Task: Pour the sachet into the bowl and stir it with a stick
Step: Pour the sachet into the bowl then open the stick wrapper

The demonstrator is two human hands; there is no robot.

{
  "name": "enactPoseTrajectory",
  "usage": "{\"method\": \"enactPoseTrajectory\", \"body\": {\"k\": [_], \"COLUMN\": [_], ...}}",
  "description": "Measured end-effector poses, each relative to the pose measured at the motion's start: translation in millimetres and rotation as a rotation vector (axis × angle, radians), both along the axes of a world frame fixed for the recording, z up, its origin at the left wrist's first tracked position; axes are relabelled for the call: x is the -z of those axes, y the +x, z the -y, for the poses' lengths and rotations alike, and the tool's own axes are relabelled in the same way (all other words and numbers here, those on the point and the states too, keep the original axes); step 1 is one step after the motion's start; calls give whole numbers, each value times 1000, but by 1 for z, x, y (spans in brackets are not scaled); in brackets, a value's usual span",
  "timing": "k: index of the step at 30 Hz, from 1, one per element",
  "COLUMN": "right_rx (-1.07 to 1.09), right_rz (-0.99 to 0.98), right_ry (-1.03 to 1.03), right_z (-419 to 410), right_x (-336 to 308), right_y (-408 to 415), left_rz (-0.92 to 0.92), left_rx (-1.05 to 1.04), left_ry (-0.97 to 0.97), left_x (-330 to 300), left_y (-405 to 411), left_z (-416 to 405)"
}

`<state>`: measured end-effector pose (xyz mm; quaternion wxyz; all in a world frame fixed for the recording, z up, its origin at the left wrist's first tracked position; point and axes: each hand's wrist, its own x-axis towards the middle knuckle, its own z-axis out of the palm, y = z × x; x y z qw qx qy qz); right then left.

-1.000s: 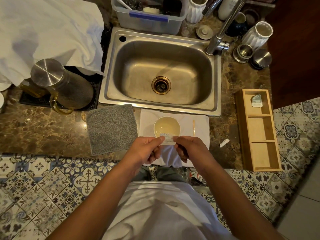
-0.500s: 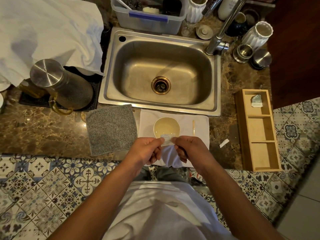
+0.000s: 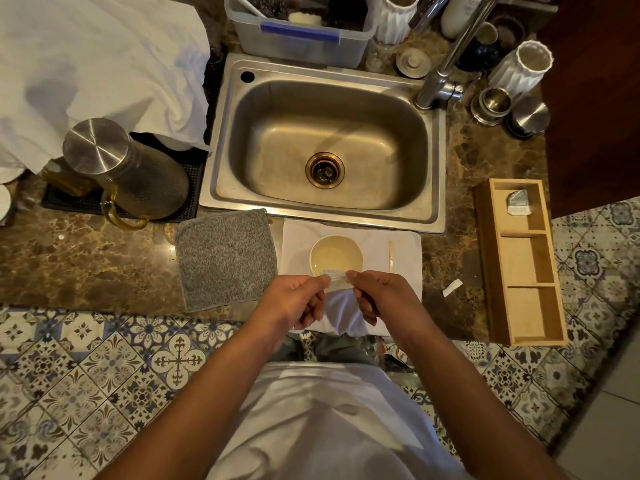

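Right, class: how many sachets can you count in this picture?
2. One sachet is pinched between the left hand and right hand over the bowl; the other sachet lies in the wooden box's far compartment. More may be hidden.

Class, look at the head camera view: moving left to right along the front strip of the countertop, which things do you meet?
Grey cloth → bowl on the white cloth → stick → small torn paper strip → wooden tray.
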<state>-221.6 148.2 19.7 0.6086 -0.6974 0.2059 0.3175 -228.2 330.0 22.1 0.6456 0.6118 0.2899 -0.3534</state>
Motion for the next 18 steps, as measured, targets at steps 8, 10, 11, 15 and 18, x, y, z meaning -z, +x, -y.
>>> {"method": "enactPoseTrajectory", "body": {"k": [8, 10, 11, 15, 18], "right_rx": [-14, -22, -28, -71, -123], "right_rz": [7, 18, 24, 38, 46], "right_ry": [2, 3, 1, -19, -57], "right_z": [-3, -3, -3, -2, -2], "right_x": [1, -1, -2, -4, -4], "right_y": [4, 6, 8, 13, 18], "left_rz": [20, 18, 17, 22, 16], "left_rx": [-32, -46, -51, -58, -73], "left_ry": [-9, -11, -11, -1, 1], "left_x": [0, 1, 1, 0, 0], "left_y": [-1, -2, -2, -3, -3], "left_z": [-3, -4, -4, -5, -5]}}
